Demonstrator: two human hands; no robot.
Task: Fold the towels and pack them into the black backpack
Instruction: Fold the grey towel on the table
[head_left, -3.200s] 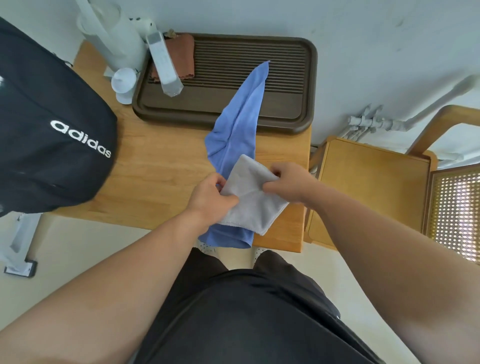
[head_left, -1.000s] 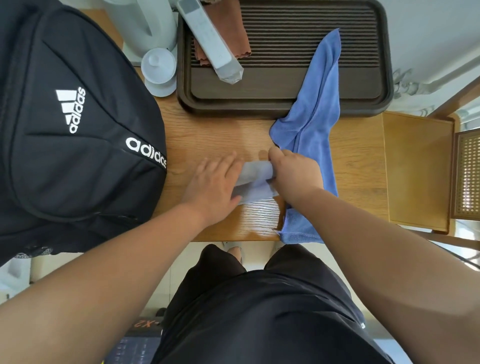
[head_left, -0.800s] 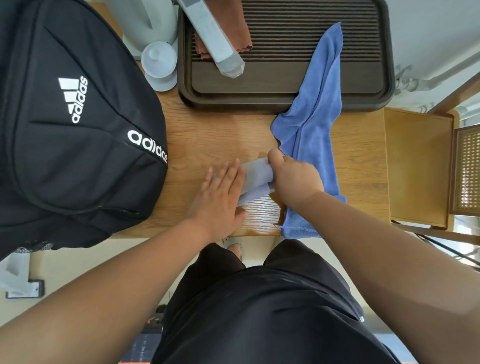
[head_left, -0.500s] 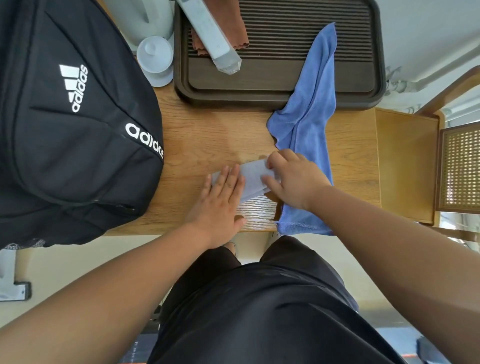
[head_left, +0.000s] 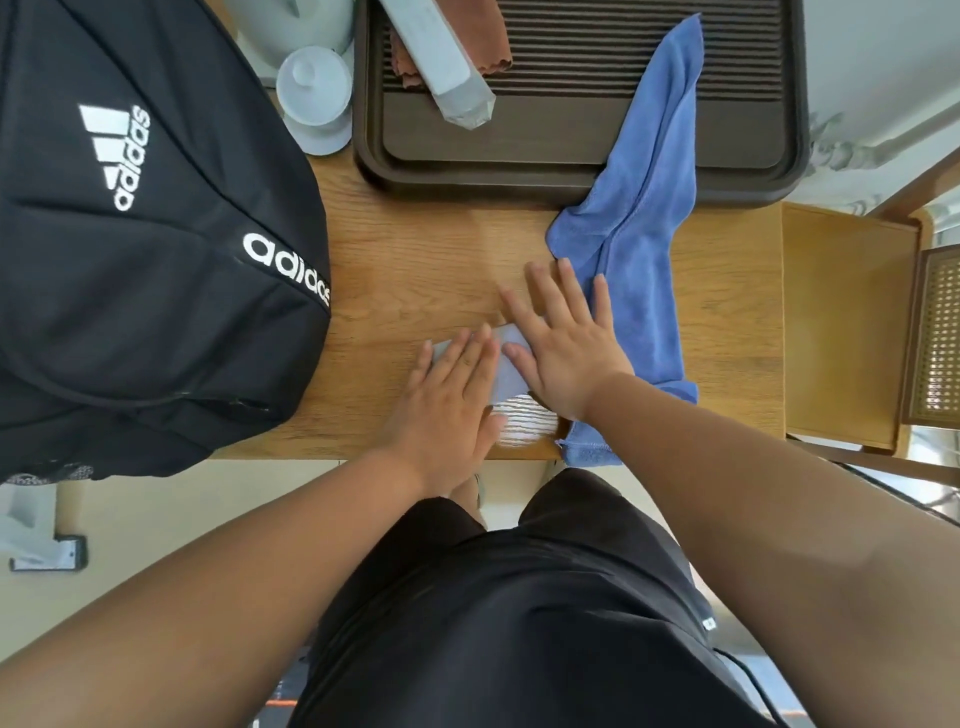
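A small grey towel (head_left: 508, 370), folded into a narrow packet, lies on the wooden table (head_left: 415, 260) near its front edge. My left hand (head_left: 451, 402) presses flat on its left part. My right hand (head_left: 563, 338) lies flat with spread fingers over its right part and the edge of the blue towel (head_left: 641, 218). The blue towel lies unfolded, running from the dark tray down over the table's front edge. The black backpack (head_left: 140, 249) sits at the left of the table, closed side up.
A dark slatted tray (head_left: 571, 150) at the back holds a brown cloth (head_left: 493, 36) and a pale grey bar (head_left: 441, 57). A white lidded cup (head_left: 314, 93) and kettle stand beside it. A wooden chair (head_left: 847, 322) is at the right.
The grey towel went from a larger fold to a narrow packet. My right hand released its grip and now lies flat with fingers spread; my left hand stays pressed on the towel.
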